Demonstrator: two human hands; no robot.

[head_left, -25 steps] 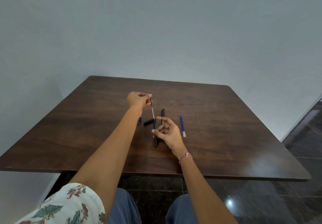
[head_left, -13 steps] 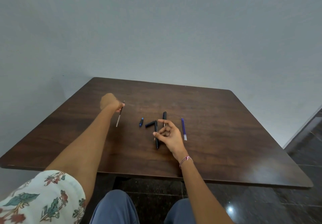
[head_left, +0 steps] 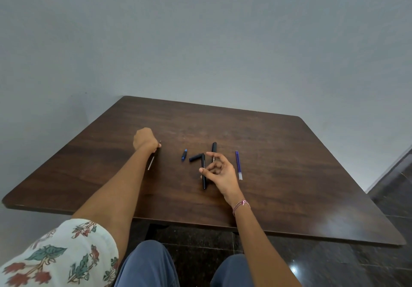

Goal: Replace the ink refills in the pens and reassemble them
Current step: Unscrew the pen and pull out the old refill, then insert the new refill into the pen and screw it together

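Note:
My left hand point(head_left: 145, 140) reaches to the table's left part and pinches a thin used refill point(head_left: 151, 164), whose lower end touches the wood. My right hand point(head_left: 219, 171) is at the middle. Its thumb crosses a black pen barrel point(head_left: 204, 183) and its curled fingers close beside the barrel, which lies lengthwise on the table. A short black pen piece point(head_left: 196, 157) lies at the barrel's far end. A small blue piece point(head_left: 184, 155) sits to its left. Another black pen point(head_left: 214, 147) lies partly hidden behind my right index finger. Blue refills point(head_left: 238, 165) lie to the right of my right hand.
The dark wooden table point(head_left: 289, 175) stands against a grey wall, with bare wood on its right half and along the near edge. My knees show below the near edge, and a dark tiled floor lies to the right.
My left hand drew the thin refill out of the barrel and carried it left, down to the table. My right hand stayed on the barrel.

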